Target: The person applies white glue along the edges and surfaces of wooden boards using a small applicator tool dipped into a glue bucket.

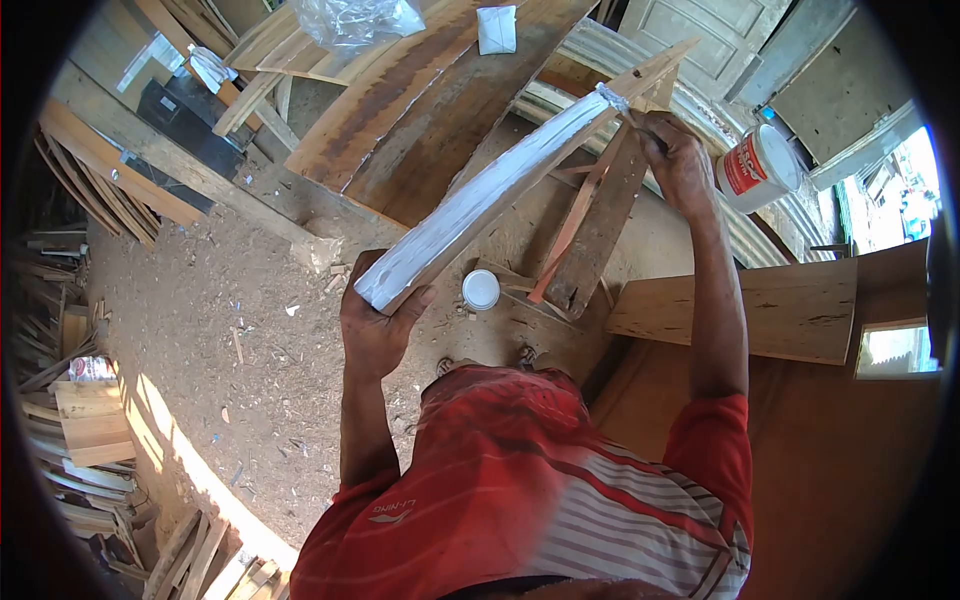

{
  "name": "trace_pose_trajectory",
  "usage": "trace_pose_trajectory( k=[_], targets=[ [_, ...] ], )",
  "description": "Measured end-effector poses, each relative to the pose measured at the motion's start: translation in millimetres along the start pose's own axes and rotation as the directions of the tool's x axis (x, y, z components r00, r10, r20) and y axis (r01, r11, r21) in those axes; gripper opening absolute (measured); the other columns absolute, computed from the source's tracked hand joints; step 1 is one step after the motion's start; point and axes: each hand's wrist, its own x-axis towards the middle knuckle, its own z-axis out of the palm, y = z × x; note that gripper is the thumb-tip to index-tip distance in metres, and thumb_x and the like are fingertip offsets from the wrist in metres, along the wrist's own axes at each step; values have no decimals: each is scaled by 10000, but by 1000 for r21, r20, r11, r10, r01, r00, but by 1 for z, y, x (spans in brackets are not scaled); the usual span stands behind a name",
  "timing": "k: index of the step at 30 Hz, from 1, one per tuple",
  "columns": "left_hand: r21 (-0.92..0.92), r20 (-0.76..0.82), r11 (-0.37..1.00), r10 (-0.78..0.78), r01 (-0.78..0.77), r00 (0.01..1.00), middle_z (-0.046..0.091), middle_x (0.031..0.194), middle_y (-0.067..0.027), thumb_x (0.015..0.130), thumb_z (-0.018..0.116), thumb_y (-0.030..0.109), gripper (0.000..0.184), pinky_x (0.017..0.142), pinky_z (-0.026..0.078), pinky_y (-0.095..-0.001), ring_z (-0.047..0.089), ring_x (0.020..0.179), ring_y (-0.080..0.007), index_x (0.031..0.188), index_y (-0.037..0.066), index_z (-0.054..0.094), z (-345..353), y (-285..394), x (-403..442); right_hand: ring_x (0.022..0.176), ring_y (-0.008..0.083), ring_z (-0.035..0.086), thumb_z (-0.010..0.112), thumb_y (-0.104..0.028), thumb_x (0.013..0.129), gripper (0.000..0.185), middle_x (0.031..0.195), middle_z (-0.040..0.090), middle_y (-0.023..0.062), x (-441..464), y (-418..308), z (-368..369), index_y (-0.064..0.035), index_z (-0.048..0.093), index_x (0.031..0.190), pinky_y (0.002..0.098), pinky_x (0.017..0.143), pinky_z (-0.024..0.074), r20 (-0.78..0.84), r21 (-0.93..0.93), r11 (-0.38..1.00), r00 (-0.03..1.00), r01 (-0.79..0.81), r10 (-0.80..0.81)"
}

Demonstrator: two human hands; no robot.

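A long wooden plank slants up and away in front of me, its upper face covered with streaky white coating. My left hand is closed around its near end, thumb on the side and fingers beneath. Near the far end, my right hand is closed on a small tool with a white-smeared tip. That tip touches the plank where the white ends; bare wood shows beyond it. The tool's handle is hidden by my fingers, so its exact kind is unclear. A red-and-white can stands right of my right hand.
Below the plank, a round white lid or can top sits near my feet. A narrow wooden bench stands beyond it. Wide boards at the back bear a plastic bag and a white packet. Wood pieces are stacked at left.
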Motion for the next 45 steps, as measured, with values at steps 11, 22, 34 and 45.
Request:
trace_pose_trajectory(
  k=[11, 22, 34, 45],
  targets=[
    [43, -138, 990, -127, 134, 982, 744, 1231, -127, 829, 907, 53, 529, 1010, 566, -370, 698, 1142, -212, 1297, -36, 678, 9, 1, -15, 974, 291, 738, 634, -150, 1038, 303, 1101, 745, 182, -3, 9, -14, -27, 717, 1302, 387, 886, 555, -4, 231, 969, 995, -93, 96],
    [33, -205, 978, -193, 204, 959, 745, 1254, -126, 817, 909, 47, 497, 1056, 523, -375, 683, 1167, -215, 1272, -21, 724, 13, -8, -32, 839, 104, 660, 667, -261, 1039, 376, 970, 774, 72, 31, 66, 24, -53, 713, 1348, 315, 805, 535, -11, 339, 921, 978, -191, 207],
    [-56, -215, 950, -313, 308, 925, 745, 1231, -123, 810, 893, 43, 377, 1097, 482, -405, 661, 1193, -254, 1164, -27, 784, -9, -31, -6, 1001, 380, 710, 641, -102, 1008, 308, 1132, 723, 205, -10, 17, 3, -30, 708, 1300, 421, 897, 545, 176, 135, 991, 984, -12, -12],
    [67, -212, 918, -369, 391, 905, 691, 1336, -147, 824, 908, 97, 577, 1127, 462, -411, 631, 1251, -268, 1328, -57, 674, -23, -36, -8, 976, 385, 724, 657, -69, 999, 284, 1120, 734, 202, 36, 35, 16, -22, 717, 1272, 440, 881, 565, 72, 102, 994, 997, -31, 24]
  ],
)
